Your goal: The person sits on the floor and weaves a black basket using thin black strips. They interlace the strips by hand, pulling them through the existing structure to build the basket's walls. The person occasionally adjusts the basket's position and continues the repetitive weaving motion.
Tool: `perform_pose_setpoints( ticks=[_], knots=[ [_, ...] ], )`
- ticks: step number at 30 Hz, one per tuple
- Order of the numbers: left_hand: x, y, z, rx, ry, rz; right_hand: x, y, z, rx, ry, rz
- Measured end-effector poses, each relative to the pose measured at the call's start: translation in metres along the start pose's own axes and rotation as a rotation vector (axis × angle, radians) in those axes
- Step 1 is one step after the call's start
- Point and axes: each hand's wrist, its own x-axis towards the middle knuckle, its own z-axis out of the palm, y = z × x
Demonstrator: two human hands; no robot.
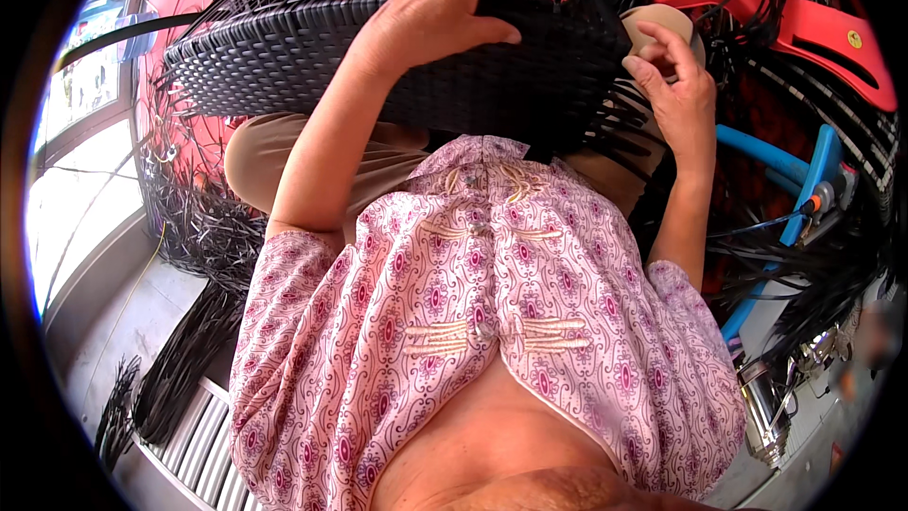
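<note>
A black woven basket-like piece (274, 52) of flat plastic strips lies across my lap, with loose strip ends along its far side and right end. My left hand (449, 9) reaches over its upper edge, thumb and fingers spread apart and nothing gripped between them. Just off the piece's right corner, in front of my knee (667, 19), is my right hand (676, 85). Its fingers are curled, with the thumb close to a bent finger; whatever is between them is too small to make out. Loose black strips (619, 123) hang below that corner.
Red plastic stools (832, 24) stand at the far right, near a blue frame (818, 166). Heaps of black strips (203, 180) lie at the left, with a bundle (184, 360) by a white slatted rack (199, 445). A metal container (764, 412) sits at lower right.
</note>
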Motion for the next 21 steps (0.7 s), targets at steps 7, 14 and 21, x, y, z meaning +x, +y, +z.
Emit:
perform_pose_setpoints(
  ticks=[7, 14, 21],
  knots=[
    [-0.014, -0.019, -0.016, 0.014, -0.199, -0.085, 0.009, -0.056, 0.044, -0.258, 0.146, -0.353],
    [-0.008, -0.023, -0.022, -0.150, -0.283, -0.151, 0.021, -0.063, 0.074, -0.497, 0.059, -0.417],
    [-0.013, -0.024, -0.017, -0.233, -0.189, -0.096, 0.030, -0.067, 0.083, -0.477, 0.026, -0.374]
  ],
)
